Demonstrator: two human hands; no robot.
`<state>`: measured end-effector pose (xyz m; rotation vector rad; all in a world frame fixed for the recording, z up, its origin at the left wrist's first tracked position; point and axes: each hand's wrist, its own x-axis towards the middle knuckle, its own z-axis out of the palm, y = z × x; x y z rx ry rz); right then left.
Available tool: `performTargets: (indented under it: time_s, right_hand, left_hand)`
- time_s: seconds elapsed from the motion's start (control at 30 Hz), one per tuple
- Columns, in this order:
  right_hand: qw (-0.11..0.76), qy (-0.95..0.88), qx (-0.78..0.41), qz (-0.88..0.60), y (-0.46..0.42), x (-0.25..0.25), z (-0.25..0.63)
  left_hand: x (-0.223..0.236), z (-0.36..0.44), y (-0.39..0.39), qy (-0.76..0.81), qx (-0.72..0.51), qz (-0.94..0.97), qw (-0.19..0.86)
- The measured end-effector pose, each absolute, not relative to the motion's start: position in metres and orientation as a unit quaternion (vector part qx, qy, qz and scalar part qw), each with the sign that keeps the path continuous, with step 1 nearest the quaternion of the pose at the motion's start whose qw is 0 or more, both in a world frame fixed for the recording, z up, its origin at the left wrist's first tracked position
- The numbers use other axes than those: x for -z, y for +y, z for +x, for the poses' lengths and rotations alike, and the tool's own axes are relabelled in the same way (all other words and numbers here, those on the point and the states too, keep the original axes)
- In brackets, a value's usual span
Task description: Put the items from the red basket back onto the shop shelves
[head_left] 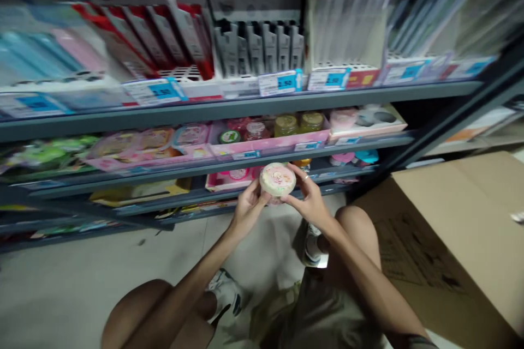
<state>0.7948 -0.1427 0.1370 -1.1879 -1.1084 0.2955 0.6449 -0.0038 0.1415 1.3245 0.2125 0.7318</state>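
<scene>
The left hand [249, 204] and right hand [308, 199] both grip a small round tub [278, 180], one on each side, its pale lid with a pinkish printed label facing up. A ring [305, 178] sits on a finger of the right hand. The tub is held in front of the lower shelves, above the pale floor [176, 267]. Just behind it is a pink box [229, 179] on a lower shelf. One level up, a pink tray [270, 144] holds round jars, two of them with yellowish lids [286, 124]. Further up, slim packets in red [164, 38] and grey [262, 49] stand in rows behind blue-and-white price tags [282, 83]. A large cardboard box [462, 218] stands on the right, beside the person's bent knee [360, 229].
</scene>
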Motion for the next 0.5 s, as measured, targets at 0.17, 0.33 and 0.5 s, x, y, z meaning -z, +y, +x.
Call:
performTargets:
  time_s: [0.17, 0.33, 0.5]
  right_hand:
    - [0.732, -0.442, -0.066, -0.514, -0.176, -0.158, 0.821]
    - [0.731, -0.431, 0.062, -0.525, -0.241, -0.192, 0.890]
    - [0.690, -0.403, 0.165, -0.579, -0.280, -0.219, 0.993]
  left_hand:
    - [-0.178, 0.699, -0.030, 0.062, -0.315, 0.676, 0.663]
    - [-0.207, 0.741, -0.070, 0.028, -0.290, 0.710, 0.641]
    - [-0.210, 0.753, -0.091, 0.034, -0.257, 0.717, 0.647]
